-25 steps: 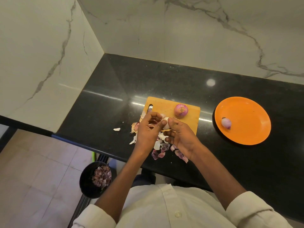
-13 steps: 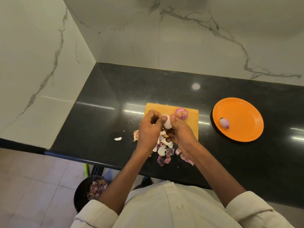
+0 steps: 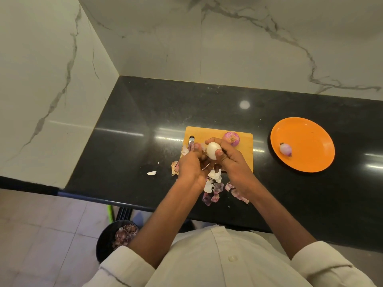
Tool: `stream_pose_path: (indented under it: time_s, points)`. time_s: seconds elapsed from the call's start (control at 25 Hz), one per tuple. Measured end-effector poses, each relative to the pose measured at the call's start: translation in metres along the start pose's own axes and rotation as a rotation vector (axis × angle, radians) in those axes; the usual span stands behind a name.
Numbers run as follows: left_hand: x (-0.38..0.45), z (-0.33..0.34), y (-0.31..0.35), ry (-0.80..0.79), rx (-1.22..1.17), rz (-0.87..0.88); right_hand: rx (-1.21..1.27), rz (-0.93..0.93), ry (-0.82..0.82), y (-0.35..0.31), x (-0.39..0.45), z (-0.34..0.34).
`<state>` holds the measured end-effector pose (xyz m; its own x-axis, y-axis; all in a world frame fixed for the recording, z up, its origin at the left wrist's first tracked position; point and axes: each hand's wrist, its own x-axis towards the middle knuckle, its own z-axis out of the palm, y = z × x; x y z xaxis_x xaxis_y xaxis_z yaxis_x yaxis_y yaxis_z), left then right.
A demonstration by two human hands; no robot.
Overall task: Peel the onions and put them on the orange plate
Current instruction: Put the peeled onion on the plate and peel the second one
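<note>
Both grips meet over the board, w/ a pale onion between them. Right hand curls round it: index over the top, thumb pressed on its near side. Left hand has fingers bent against the onion's left side; whether it pinches skin or the onion itself, can't tell, fingers overlap too much. Onion looks almost fully white, held above the board's near-left part, not resting on it.

Second onion, still purple-skinned, sits on the board's far edge, just behind the right hand's fingers. Third onion, small, pinkish, lies on the orange plate, on its left side. Plate sits on the black desk, right of the board & apart from it.

Peels lie scattered on the desk between the wrists & under them, purple and white mixed; more at the board's left edge. One white scrap lies alone on the desk, left of the pile.

Black bin w/ purple peels inside stands on the floor below the desk edge, by the left sleeve.
</note>
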<state>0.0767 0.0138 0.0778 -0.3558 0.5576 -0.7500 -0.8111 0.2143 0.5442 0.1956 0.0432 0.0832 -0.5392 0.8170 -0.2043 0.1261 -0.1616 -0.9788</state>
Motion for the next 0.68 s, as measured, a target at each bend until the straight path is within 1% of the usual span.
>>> stream_pose_path:
  time_s: [0.04,0.08,0.12,0.2,0.28,0.36,0.4,0.48,0.56,0.68]
  points:
    - [0.002,-0.002,0.002,-0.007,-0.064,-0.031,0.005,-0.019,-0.028,0.0,-0.001,-0.001]
    - [0.005,-0.005,0.001,-0.022,-0.076,-0.025,0.017,-0.024,-0.037,0.0,-0.002,-0.002]
    - [0.005,-0.007,-0.001,-0.036,-0.035,0.005,0.056,-0.004,-0.019,0.0,-0.001,-0.003]
    - [0.003,-0.01,-0.008,-0.04,0.066,0.094,0.23,0.097,0.038,0.0,0.002,-0.006]
    - [0.001,-0.012,-0.014,-0.053,0.114,0.186,0.427,0.196,0.055,0.0,0.004,-0.008]
    - [-0.001,-0.013,-0.016,-0.109,0.153,0.283,0.532,0.247,0.064,-0.002,0.005,-0.01]
    - [-0.003,-0.013,-0.017,-0.141,0.209,0.341,0.562,0.253,0.068,-0.002,0.005,-0.011]
    - [-0.005,-0.012,-0.019,-0.17,0.349,0.457,0.566,0.254,0.077,-0.003,0.005,-0.011]
    - [-0.005,-0.011,-0.022,-0.159,0.411,0.522,0.506,0.243,0.088,-0.003,0.004,-0.01]
    - [0.0,-0.007,-0.028,-0.093,0.383,0.514,0.474,0.213,0.093,-0.003,0.002,-0.008]
